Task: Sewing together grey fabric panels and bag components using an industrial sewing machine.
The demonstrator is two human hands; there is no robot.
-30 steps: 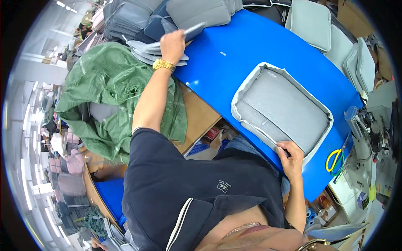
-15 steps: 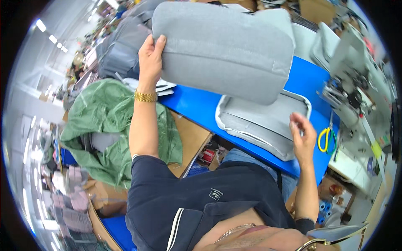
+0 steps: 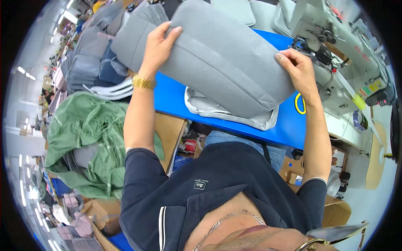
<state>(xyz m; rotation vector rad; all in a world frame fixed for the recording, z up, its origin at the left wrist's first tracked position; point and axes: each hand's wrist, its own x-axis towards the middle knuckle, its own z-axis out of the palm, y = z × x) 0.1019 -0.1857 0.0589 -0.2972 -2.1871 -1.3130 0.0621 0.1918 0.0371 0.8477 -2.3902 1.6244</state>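
Note:
I hold a flat grey padded fabric piece [image 3: 226,58] with a lengthwise seam up over the blue table [image 3: 284,129]. My left hand [image 3: 162,44], gold watch at the wrist, grips its left side with the thumb on top. My right hand [image 3: 296,69] pinches its right edge, thumb over the surface. Beneath it, an open grey case with a pale rim [image 3: 201,111] lies on the table, mostly hidden by the held piece.
A sewing machine [image 3: 351,67] stands at the right, with yellow-handled scissors [image 3: 302,112] near it. Stacks of grey pieces [image 3: 86,56] fill the back left; pale padded cases [image 3: 234,10] lie behind. A crumpled green sack [image 3: 79,125] sits left beside a brown board [image 3: 165,131].
My left hand has lifted the grey piece from the left pile and brought it over the case. My right hand has left the case's rim, moved up and taken the piece's right edge.

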